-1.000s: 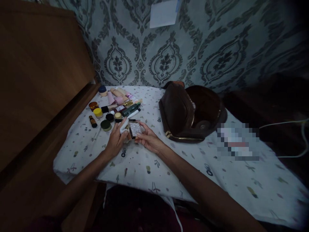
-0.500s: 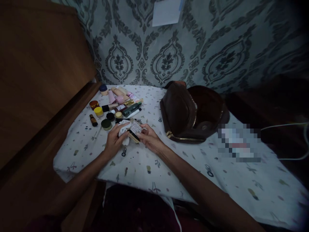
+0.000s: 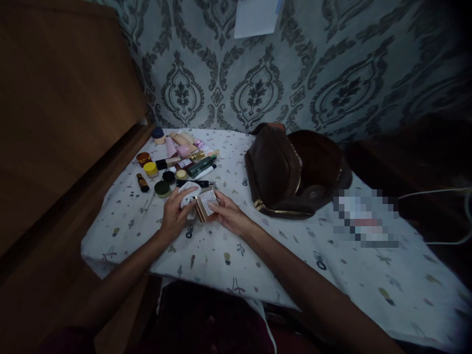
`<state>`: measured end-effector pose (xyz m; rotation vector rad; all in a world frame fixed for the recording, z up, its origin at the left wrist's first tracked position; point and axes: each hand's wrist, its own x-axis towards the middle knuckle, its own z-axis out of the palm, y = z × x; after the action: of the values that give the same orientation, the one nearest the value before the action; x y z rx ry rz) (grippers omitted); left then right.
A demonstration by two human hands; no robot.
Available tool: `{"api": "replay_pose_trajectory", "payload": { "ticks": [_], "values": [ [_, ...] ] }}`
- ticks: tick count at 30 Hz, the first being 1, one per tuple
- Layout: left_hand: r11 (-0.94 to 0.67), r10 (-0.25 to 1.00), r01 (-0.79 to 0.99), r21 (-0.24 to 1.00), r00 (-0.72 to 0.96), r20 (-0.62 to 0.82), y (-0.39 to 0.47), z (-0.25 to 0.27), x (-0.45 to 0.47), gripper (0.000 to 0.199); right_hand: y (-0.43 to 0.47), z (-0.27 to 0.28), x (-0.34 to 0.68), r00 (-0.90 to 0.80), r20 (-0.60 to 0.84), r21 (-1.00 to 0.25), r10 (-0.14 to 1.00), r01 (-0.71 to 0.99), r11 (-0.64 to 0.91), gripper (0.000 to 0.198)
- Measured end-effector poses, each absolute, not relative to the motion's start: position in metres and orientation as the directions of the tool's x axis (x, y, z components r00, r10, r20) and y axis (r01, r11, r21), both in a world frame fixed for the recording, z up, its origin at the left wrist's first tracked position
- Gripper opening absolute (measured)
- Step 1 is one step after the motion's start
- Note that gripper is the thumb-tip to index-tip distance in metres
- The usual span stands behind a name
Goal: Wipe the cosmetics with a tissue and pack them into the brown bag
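Over the near left part of the table (image 3: 221, 268), the right hand (image 3: 229, 212) pinches a glittery box (image 3: 209, 200), thumb on top, apparently to steady it beside the white cloth (image 3: 189, 192) bunched in the left hand's (image 3: 174, 211) grasp. The box's underside is hidden. Farther left, jars (image 3: 150, 170) and tubes (image 3: 170, 146) sit grouped, presumably for easy reach. To the right, a brown bag (image 3: 271, 172) gapes, its interior too dark to inspect; the pixelated patch (image 3: 365, 219) beside it defies identification.

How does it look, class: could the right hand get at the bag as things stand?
Probably yes: only tablecloth shows between the right hand and the bag, though that hand holds a box and may need to release it.
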<state>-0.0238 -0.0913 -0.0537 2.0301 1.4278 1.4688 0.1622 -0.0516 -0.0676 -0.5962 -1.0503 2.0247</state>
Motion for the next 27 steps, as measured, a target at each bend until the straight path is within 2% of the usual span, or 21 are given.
{"api": "replay_pose_trajectory", "payload": {
  "ticks": [2,5,7,10,12,14,17,22,27],
  "values": [
    [-0.475,0.826,0.596,0.648,0.046,0.562,-0.093,-0.058,-0.023,0.048,-0.052,-0.069,0.161,-0.594,-0.073,-0.799,0.801,-0.446,-0.403,0.046],
    [-0.482,0.844,0.634,0.605,0.149,0.516,-0.095,-0.065,-0.021,0.081,-0.052,-0.072,0.158,-0.571,-0.105,-0.751,0.814,-0.491,-0.441,0.046],
    [-0.481,0.856,0.644,0.595,0.2,0.476,-0.096,-0.068,-0.02,0.091,-0.052,-0.073,0.158,-0.559,-0.114,-0.728,0.821,-0.516,-0.452,0.046],
    [-0.479,0.853,0.66,0.58,0.194,0.484,-0.096,-0.067,-0.018,0.075,-0.054,-0.072,0.159,-0.572,-0.108,-0.72,0.813,-0.519,-0.461,0.06],
    [-0.502,0.824,0.663,0.555,0.171,0.54,-0.096,-0.065,-0.017,0.061,-0.055,-0.071,0.16,-0.597,-0.098,-0.736,0.796,-0.495,-0.462,0.073],
    [-0.537,0.786,0.657,0.53,0.161,0.596,-0.096,-0.063,-0.018,0.054,-0.057,-0.07,0.16,-0.614,-0.088,-0.753,0.784,-0.475,-0.456,0.077],
    [-0.606,0.732,0.628,0.489,0.198,0.652,-0.097,-0.061,-0.018,0.048,-0.057,-0.069,0.159,-0.6,-0.08,-0.759,0.796,-0.48,-0.439,0.071],
    [-0.721,0.628,0.579,0.38,0.315,0.712,-0.1,-0.06,-0.02,0.046,-0.055,-0.068,0.157,-0.551,-0.095,-0.723,0.829,-0.534,-0.437,0.049],
    [-0.747,0.547,0.631,0.21,0.405,0.733,-0.099,-0.063,-0.021,0.044,-0.055,-0.066,0.158,-0.54,-0.106,-0.682,0.835,-0.572,-0.456,0.043]
  ]
}}
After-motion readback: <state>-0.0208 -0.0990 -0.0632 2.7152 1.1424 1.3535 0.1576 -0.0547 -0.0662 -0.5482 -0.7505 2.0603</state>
